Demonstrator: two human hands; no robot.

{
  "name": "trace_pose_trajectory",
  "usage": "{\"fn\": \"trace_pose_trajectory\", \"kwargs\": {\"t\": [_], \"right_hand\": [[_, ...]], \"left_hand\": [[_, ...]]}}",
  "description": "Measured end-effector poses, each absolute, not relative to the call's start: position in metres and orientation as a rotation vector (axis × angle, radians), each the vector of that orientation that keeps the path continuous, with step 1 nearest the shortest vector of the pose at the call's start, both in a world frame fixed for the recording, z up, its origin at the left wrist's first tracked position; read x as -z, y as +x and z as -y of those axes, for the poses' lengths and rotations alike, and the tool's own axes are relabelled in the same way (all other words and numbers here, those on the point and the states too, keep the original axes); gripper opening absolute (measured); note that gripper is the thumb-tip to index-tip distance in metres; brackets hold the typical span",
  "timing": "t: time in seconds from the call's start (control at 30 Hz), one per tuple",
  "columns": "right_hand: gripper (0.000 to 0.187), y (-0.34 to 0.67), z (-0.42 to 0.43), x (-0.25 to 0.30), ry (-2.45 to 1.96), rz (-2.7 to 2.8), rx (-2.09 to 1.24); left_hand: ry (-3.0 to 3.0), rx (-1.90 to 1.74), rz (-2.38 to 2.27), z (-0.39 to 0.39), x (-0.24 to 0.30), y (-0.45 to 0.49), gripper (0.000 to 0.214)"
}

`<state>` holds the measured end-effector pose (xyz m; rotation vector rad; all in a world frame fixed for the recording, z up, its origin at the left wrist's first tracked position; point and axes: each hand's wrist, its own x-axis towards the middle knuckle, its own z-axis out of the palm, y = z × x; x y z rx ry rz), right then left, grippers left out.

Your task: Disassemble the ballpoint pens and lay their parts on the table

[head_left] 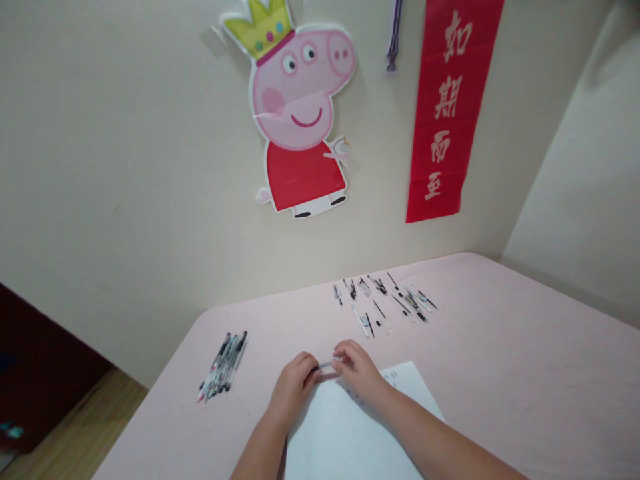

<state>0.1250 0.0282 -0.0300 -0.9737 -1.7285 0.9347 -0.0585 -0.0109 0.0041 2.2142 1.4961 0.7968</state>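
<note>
Between my two hands is a slim pen [327, 367] with a clear barrel, lying sideways above the top edge of a white sheet of paper [345, 440]. My left hand [295, 383] is closed on its darker left end. The fingers of my right hand [357, 370] pinch the other end. Small dark marks show on the paper's upper right part, partly covered by my right hand and forearm. Whether the pen's cap is on cannot be made out.
A bundle of pens [225, 367] lies at the left on the pink cloth [525, 373]. Several pen parts [379, 308], such as refills, barrels and caps, are spread near the wall. A cartoon pig cutout [305, 173] and a red banner [447, 113] hang on the wall.
</note>
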Motion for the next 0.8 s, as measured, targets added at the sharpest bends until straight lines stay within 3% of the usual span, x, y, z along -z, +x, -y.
{"fn": "trace_pose_trajectory", "kwargs": {"t": [0.1, 0.27, 0.47, 0.8], "right_hand": [[0.023, 0.1253, -0.027, 0.0276, -0.978, 1.807, -0.882], [0.013, 0.1251, -0.0251, 0.0257, -0.976, 1.756, -0.927], [0.027, 0.1251, -0.0258, 0.0271, -0.975, 1.745, -0.923], [0.007, 0.1254, -0.0255, 0.0266, -0.997, 1.755, -0.856]], "left_hand": [[2.228, -0.782, -1.485, 0.0108, -0.0038, -0.058, 0.015], [2.22, -0.763, -1.497, 0.0098, -0.0039, -0.0583, 0.014], [2.204, -0.76, -1.51, 0.0102, -0.0053, -0.0584, 0.015], [2.207, -0.756, -1.523, 0.0113, -0.005, -0.059, 0.014]]}}
